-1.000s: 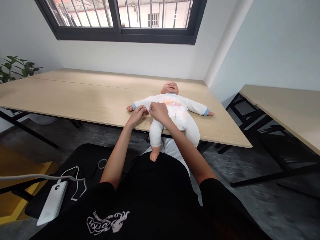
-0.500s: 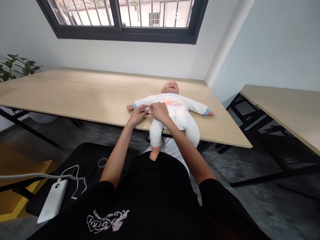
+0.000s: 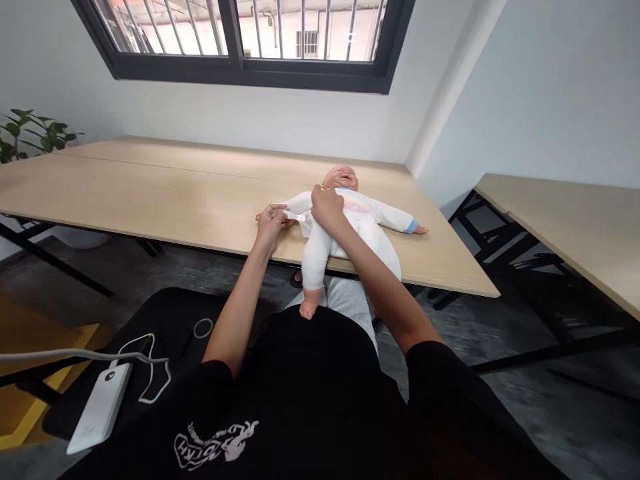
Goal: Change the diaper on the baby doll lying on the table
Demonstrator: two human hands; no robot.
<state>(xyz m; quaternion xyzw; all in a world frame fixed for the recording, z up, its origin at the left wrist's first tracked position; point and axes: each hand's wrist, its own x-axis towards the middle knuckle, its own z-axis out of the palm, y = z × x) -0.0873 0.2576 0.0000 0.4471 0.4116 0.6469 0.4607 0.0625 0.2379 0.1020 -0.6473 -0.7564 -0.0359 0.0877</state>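
A baby doll (image 3: 369, 233) in a white outfit lies on its back on the table, its legs hanging over the front edge. What looks like a white diaper (image 3: 304, 225) shows at its hip on the left side. My left hand (image 3: 271, 223) is closed in a pinch on a thin white diaper tab (image 3: 294, 215), drawn out sideways from the doll's hip. Over the doll's belly, my right hand (image 3: 327, 208) is curled shut; its fingertips and whatever they hold are hidden from me. The doll's near arm lies partly behind my left hand.
The wooden table (image 3: 175, 180) runs along the wall under a barred window. On a black chair (image 3: 165, 313) at left lie a white power bank (image 3: 100, 407) with a cable and a bracelet (image 3: 203, 328). Another table (image 3: 565, 213) stands at right.
My hands have moved apart: the left went a little left, stretching the white tab, and the right rose up and right over the doll's belly.
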